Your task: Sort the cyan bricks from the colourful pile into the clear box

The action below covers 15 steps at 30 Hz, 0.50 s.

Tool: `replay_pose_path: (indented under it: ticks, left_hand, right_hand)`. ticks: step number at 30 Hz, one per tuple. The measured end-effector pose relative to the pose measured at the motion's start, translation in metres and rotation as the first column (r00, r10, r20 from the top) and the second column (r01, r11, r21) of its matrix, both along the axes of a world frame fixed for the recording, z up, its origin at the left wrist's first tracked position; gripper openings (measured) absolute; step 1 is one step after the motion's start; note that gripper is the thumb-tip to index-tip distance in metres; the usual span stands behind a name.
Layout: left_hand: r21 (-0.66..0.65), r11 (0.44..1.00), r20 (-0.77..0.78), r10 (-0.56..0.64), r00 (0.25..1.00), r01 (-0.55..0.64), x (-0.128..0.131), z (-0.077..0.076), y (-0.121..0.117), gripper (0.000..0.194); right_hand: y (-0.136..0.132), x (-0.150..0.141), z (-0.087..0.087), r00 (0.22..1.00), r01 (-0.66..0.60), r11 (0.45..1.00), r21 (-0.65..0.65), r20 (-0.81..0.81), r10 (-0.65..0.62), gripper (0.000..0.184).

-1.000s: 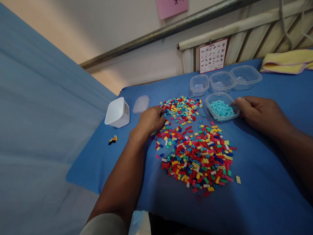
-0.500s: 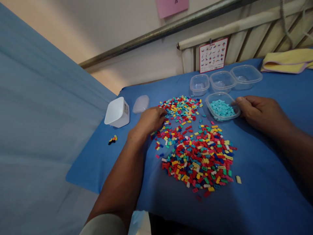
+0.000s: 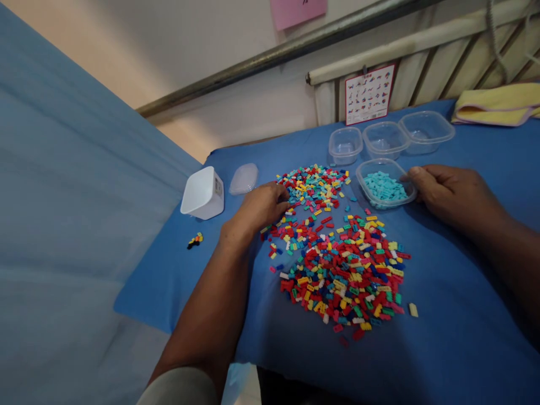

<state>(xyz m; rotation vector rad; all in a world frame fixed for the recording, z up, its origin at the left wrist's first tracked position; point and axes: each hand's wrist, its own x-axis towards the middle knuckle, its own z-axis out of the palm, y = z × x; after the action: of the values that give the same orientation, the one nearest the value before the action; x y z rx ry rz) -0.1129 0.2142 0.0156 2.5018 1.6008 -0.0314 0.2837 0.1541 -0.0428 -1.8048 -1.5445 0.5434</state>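
Note:
My right hand point(image 3: 447, 194) pinches the right rim of a clear plastic container point(image 3: 363, 192), thumb on top and fingers curled below. Many turquoise building bricks point(image 3: 385, 187) lie inside it. My left hand point(image 3: 264, 205) rests at the left edge of the upper pile of small mixed building bricks point(image 3: 314, 183). Its fingers are curled together, and whatever they hold is hidden. Closer to me spreads a larger pile of mixed bricks point(image 3: 346, 275), mostly red and yellow, joined to the upper one by scattered pieces.
Three clear containers point(image 3: 385, 140) stand in a row at the back. On the left are a white box point(image 3: 202, 194), a translucent lid point(image 3: 243, 179) and a small cluster of black and yellow pieces point(image 3: 195, 241). A yellow cloth point(image 3: 493, 105) lies back right; a picture card point(image 3: 370, 94) hangs behind.
Both hands stay almost where they were. The left fingers have shifted very slightly at the pile's edge. The right hand keeps its hold on the container.

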Motion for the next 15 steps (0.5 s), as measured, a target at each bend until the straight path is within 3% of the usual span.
replay_pose_path:
  ticks: [8, 15]
  left_hand:
    - [0.042, 0.968, 0.080, -0.251, 0.965, 0.249, -0.0020, -0.0068, 0.0032, 0.026]
    - [-0.022, 0.983, -0.010, -0.181, 0.983, 0.181, 0.0049, -0.0038, 0.0020, 0.027]
  right_hand:
    - [-0.0006, -0.0023, 0.0034, 1.000, 0.006, 1.000, -0.001, 0.004, -0.006, 0.048]
    - [0.0000, -0.0025, 0.0039, 1.000, 0.001, 1.000, 0.007, -0.001, -0.001, 0.048]
